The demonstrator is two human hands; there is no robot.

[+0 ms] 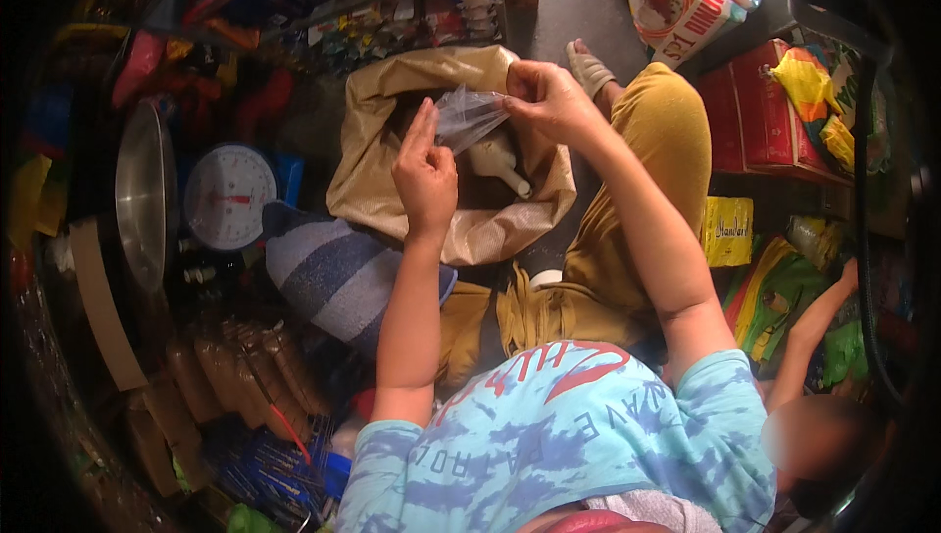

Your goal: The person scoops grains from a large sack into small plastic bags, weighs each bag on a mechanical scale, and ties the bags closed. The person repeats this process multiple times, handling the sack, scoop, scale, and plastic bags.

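Between my two hands a thin clear plastic bag is stretched above an open woven sack with its rim rolled down. The fingers of my right hand pinch one edge of the bag. My left hand is upright at the bag's other side, its fingertips against the plastic; whether they grip it is hard to tell. Inside the sack lies a pale scoop with a short handle, partly behind the bag. The rest of the sack's contents is dark.
A dial scale and a round metal pan stand at the left, near a striped blue cloth. Shelves of packets are beyond the sack. A red carton is at the right; another person's arm reaches in below it.
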